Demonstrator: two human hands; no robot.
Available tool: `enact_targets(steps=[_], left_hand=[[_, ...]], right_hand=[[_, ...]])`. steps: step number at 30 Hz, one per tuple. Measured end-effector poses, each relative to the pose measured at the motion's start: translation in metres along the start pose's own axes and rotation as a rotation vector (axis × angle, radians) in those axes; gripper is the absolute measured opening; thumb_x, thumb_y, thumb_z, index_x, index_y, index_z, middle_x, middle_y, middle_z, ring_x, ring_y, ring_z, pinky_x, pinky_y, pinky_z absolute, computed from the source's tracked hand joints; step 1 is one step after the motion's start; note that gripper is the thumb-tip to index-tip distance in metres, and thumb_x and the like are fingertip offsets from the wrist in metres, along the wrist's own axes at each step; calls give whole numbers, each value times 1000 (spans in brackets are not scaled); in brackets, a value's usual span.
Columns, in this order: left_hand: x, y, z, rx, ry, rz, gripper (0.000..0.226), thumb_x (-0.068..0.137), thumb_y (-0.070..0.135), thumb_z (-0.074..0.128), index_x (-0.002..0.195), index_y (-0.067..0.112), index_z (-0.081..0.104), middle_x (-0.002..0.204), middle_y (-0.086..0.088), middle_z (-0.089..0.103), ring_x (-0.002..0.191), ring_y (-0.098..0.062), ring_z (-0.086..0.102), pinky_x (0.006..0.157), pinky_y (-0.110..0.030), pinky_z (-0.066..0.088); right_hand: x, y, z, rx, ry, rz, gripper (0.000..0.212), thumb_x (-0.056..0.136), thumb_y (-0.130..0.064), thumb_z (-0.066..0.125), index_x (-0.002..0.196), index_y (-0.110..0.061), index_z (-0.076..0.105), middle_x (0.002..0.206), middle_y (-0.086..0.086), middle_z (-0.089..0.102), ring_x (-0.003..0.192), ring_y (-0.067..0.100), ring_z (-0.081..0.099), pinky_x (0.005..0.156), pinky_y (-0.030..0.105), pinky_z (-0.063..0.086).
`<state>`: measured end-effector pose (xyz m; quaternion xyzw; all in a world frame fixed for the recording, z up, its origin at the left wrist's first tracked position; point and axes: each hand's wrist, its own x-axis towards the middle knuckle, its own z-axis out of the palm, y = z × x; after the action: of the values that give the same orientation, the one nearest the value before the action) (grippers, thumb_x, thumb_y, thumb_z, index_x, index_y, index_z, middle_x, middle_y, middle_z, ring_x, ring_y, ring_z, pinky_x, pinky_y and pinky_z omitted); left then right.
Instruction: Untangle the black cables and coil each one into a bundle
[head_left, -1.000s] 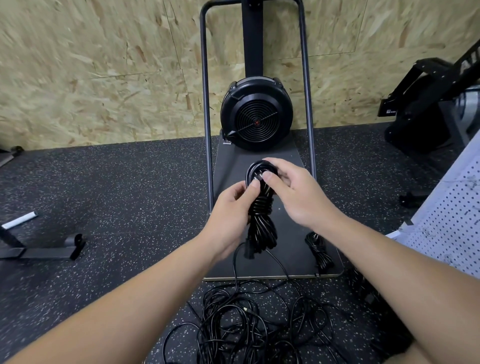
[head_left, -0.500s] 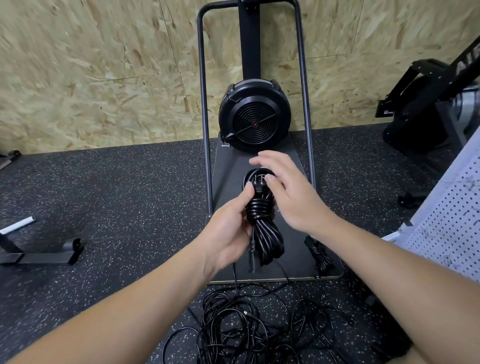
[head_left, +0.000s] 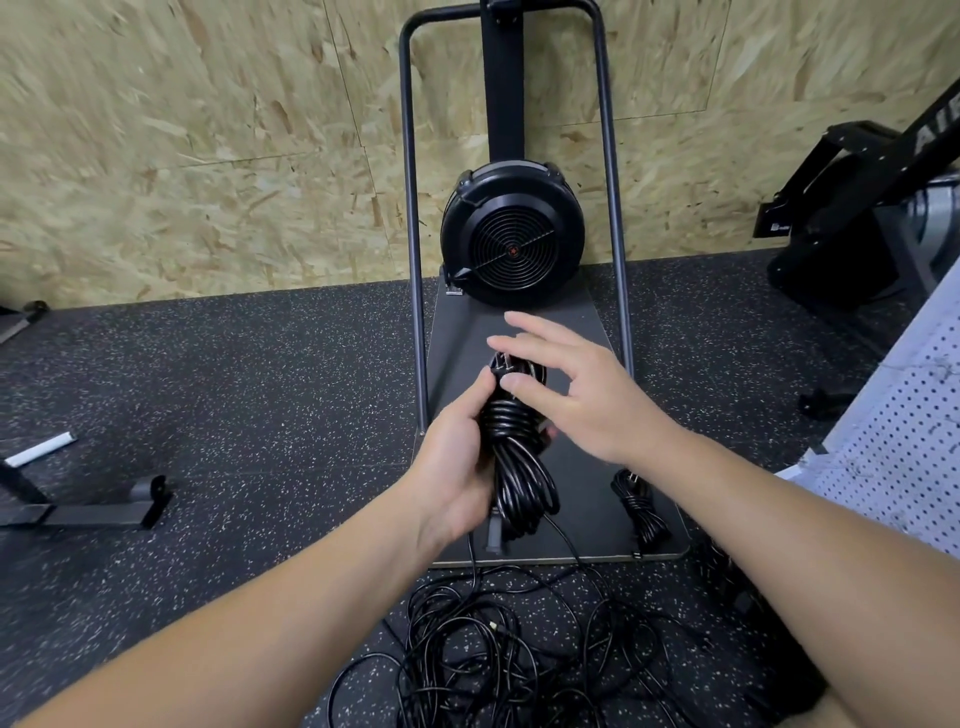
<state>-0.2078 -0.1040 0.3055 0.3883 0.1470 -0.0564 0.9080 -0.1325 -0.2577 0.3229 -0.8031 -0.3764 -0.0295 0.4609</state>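
The left hand (head_left: 457, 467) grips the coiled cable bundle (head_left: 517, 457) above the grey base plate (head_left: 587, 467). The right hand (head_left: 582, 395) has spread fingers, with its thumb touching the bundle top. A second small bundle (head_left: 641, 506) lies on the plate's right part. Loose tangled cables (head_left: 498, 649) lie on the floor before the plate.

The coiled bundle (head_left: 511, 457) and the loose tangle of cables (head_left: 498, 654) are glossy black, the floor (head_left: 249, 395) is black rubber flecked with pale specks, the platform (head_left: 587, 457) dark grey, the fan housing (head_left: 511, 234) black with a red centre, the wall (head_left: 208, 145) straw-coloured chipboard.
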Motion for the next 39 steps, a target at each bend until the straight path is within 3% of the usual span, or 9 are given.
enact_targets(steps=[6, 8, 11, 13, 16, 20, 26, 34, 39], left_hand=[[-1, -2, 1, 58, 40, -39, 53, 113, 50, 53, 140, 8, 70, 124, -24, 74, 109, -40, 74, 114, -60, 53], [-3, 1, 4, 87, 57, -15, 55, 115, 51, 48, 143, 8, 67, 122, -26, 75, 101, -39, 76, 113, -61, 53], [-8, 3, 11, 189, 50, 12, 58, 115, 56, 41, 136, 10, 69, 127, -26, 75, 101, -36, 76, 102, -60, 57], [-12, 2, 14, 288, 16, 45, 62, 114, 62, 39, 127, 12, 74, 117, -20, 78, 99, -33, 75, 89, -52, 62], [-20, -4, 18, 518, 3, 129, 72, 108, 72, 42, 112, 9, 77, 93, -17, 73, 75, -25, 66, 66, -34, 54], [-17, -13, 15, 573, -101, 181, 70, 112, 64, 45, 138, 0, 57, 101, -16, 69, 76, -26, 62, 62, -31, 51], [-19, -11, 5, 598, -195, 146, 39, 114, 35, 56, 138, 4, 55, 109, -20, 70, 84, -32, 70, 70, -36, 56], [-24, -13, -1, 873, -232, 261, 23, 114, 22, 59, 133, 14, 51, 103, -17, 72, 83, -34, 76, 76, -50, 64], [-16, -21, -7, 1271, -97, 426, 29, 111, 42, 59, 128, 27, 41, 85, -1, 78, 80, -20, 81, 86, -54, 62]], right_hand=[[-2, 0, -6, -45, -70, -36, 37, 106, -29, 74, 142, -35, 74, 168, -28, 40, 153, -2, 40, 120, 50, 48], [-4, -5, -5, -15, -81, -66, 31, 107, -21, 71, 137, -26, 77, 164, -26, 47, 145, -2, 51, 104, 50, 60], [-8, -12, 0, -93, -47, -104, 22, 112, -17, 61, 129, -18, 75, 152, -20, 56, 122, -4, 61, 93, 44, 63], [-8, -11, -1, -118, -34, -99, 20, 114, -16, 54, 125, -17, 70, 146, -15, 57, 120, -3, 61, 88, 34, 61], [-7, -15, -10, -8, -31, 18, 19, 115, -18, 50, 124, -20, 68, 131, -9, 63, 87, -2, 69, 64, 33, 61], [-2, -14, -21, -13, -44, 77, 18, 114, -24, 54, 114, -26, 71, 103, -9, 74, 67, 22, 74, 65, 51, 62], [-6, -17, -28, 67, -117, 101, 21, 116, -24, 50, 114, -21, 71, 91, -2, 76, 54, 30, 70, 61, 52, 61], [-5, -13, -24, -4, -73, 26, 21, 112, -22, 58, 101, -24, 76, 99, -7, 79, 93, 16, 75, 91, 49, 58], [-4, -6, -20, -40, -19, 19, 19, 106, -31, 63, 100, -23, 79, 91, -3, 80, 87, 21, 75, 85, 50, 58]])
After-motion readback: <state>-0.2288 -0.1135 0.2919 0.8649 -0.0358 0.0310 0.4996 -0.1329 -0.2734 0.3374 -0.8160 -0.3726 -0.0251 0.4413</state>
